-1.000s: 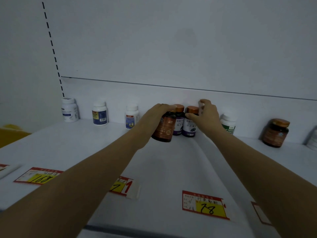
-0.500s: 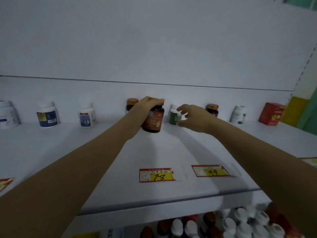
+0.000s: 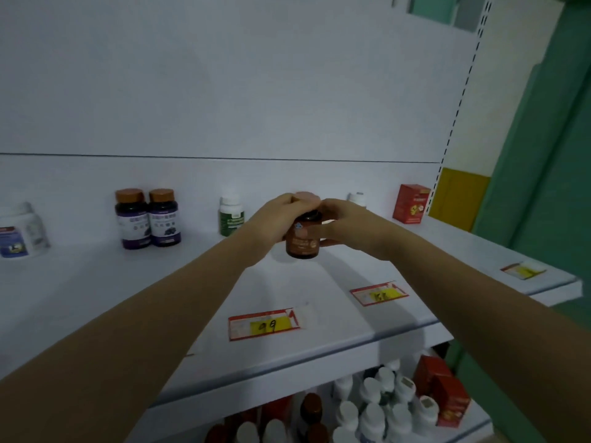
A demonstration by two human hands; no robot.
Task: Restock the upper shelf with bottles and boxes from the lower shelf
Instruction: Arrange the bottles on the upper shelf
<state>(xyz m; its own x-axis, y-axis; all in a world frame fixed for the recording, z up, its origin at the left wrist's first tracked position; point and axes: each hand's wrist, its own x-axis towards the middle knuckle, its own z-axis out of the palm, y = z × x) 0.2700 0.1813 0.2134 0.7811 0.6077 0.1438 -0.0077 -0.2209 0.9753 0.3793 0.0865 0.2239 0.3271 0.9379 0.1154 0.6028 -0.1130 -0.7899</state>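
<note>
Brown bottle (image 3: 302,239): upright over the upper shelf's (image 3: 96,282) middle, held by both hands.
Left hand (image 3: 271,219): curled over the cap (image 3: 307,197).
Right hand (image 3: 347,225): wrapped round the bottle's body.
Purple bottles (image 3: 132,220): shelf's back, left.
Red box (image 3: 411,203): shelf's back, far right.

You have one view only: the wide-angle camera on your head, facing forward and a little down onto the upper shelf (image 3: 80,282) from close in front. Its white back panel (image 3: 224,91) fills the top half, and the lower shelf (image 3: 473,423) shows only along the bottom right.
</note>
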